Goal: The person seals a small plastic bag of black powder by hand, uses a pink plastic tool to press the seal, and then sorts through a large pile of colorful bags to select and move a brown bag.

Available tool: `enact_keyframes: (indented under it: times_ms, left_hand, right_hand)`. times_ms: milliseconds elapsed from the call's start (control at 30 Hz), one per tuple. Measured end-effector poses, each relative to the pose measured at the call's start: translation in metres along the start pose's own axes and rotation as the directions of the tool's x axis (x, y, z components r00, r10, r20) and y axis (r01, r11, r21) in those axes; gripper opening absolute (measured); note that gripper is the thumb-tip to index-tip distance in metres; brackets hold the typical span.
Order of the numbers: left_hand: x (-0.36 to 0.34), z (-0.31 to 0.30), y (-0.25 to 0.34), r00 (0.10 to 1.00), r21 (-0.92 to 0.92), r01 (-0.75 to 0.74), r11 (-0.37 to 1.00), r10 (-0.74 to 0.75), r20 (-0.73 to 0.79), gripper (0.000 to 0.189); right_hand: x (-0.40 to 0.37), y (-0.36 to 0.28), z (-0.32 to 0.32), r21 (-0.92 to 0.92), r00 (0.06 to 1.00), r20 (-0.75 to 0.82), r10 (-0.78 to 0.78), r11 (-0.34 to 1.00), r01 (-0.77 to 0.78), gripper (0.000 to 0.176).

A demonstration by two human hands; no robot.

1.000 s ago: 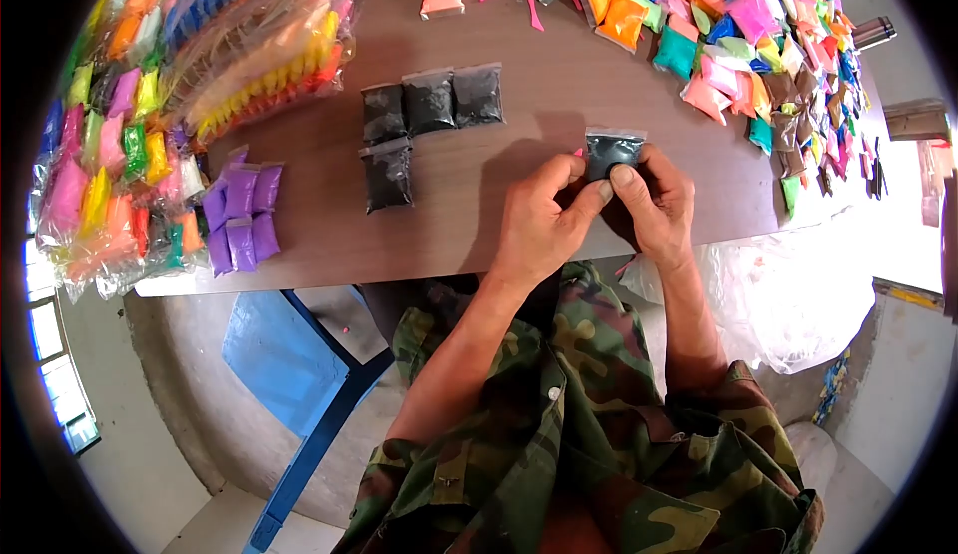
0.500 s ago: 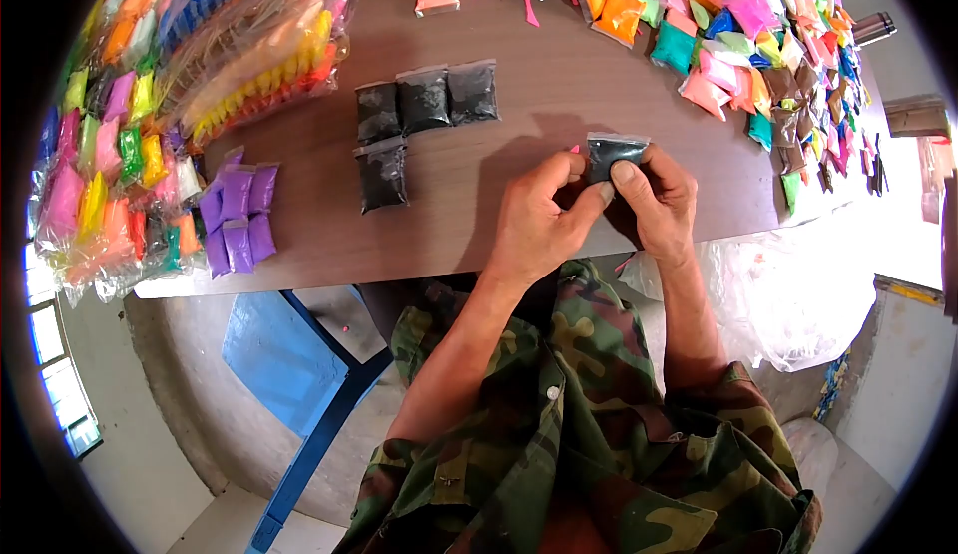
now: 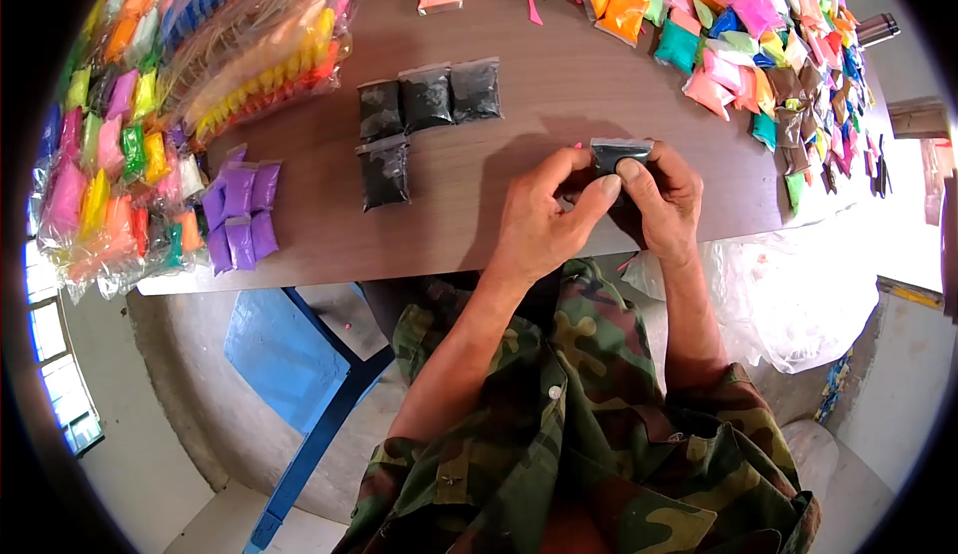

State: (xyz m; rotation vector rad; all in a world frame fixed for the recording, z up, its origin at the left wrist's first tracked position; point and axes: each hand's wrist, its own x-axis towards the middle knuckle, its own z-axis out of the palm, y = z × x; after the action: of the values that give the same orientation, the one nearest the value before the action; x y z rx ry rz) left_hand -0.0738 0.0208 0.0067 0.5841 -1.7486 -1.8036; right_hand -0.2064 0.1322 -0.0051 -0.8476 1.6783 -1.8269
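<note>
Close to the table's front edge, my left hand (image 3: 551, 210) and my right hand (image 3: 663, 200) pinch a small black packet (image 3: 611, 153) between them. Its clear top strip points away from me, and both thumbs press on its face. The fingers behind it are mostly hidden. To the left of my hands lie several more black packets, three in a row with a middle one (image 3: 426, 98) touching its neighbours, and a single packet (image 3: 384, 175) just below the row's left end. A tiny pink bit shows beside my left fingertips.
Purple packets (image 3: 239, 217) are grouped at the left, beside large clear bags of coloured packets (image 3: 110, 185). A wide heap of loose coloured packets (image 3: 733, 45) covers the table's (image 3: 299, 245) far right. A blue stool (image 3: 284, 354) and a clear plastic bag (image 3: 788, 304) are below the edge.
My thumbs have shifted slightly on the packet, with the right thumb higher across its face, and less of the black shows. Both hands keep hold of it. The other packets stay put.
</note>
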Motion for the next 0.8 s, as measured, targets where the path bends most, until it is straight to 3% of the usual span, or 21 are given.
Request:
enact_keyframes:
  times_ms: [167, 233, 400, 533, 667, 800]
  left_hand:
    - [0.001, -0.003, -0.008, 0.999, 0.018, -0.034, 0.999, 0.034, -0.001, 0.016]
    - [0.001, -0.003, -0.011, 1.0, 0.004, -0.02, 1.0, 0.02, -0.022, 0.018]
    - [0.001, -0.001, -0.008, 0.995, 0.016, -0.092, 0.996, 0.093, -0.043, 0.017]
    - [0.001, -0.004, -0.004, 0.997, 0.005, -0.058, 0.998, 0.058, -0.043, 0.017]
    - [-0.002, -0.008, -0.009, 1.0, 0.03, 0.004, 1.0, -0.004, -0.002, 0.016]
    - [0.0, -0.008, -0.008, 1.0, 0.025, -0.018, 1.0, 0.018, 0.019, 0.015]
  right_hand:
    - [0.002, -0.004, 0.001, 0.008, 0.997, 0.034, -0.074, 0.997, 0.074, 0.018]
    - [0.002, 0.0, -0.005, -0.069, 0.993, 0.096, -0.069, 0.995, 0.076, 0.016]
    - [0.001, -0.003, -0.001, -0.029, 0.998, 0.05, -0.037, 0.999, 0.039, 0.016]
    - [0.0, -0.004, 0.003, 0.054, 0.999, 0.036, -0.035, 0.998, 0.033, 0.015]
    - [-0.001, 0.003, -0.005, -0.053, 0.995, 0.092, -0.031, 0.998, 0.036, 0.013]
    - [0.0, -0.002, -0.002, -0.052, 0.998, 0.02, -0.053, 0.997, 0.054, 0.012]
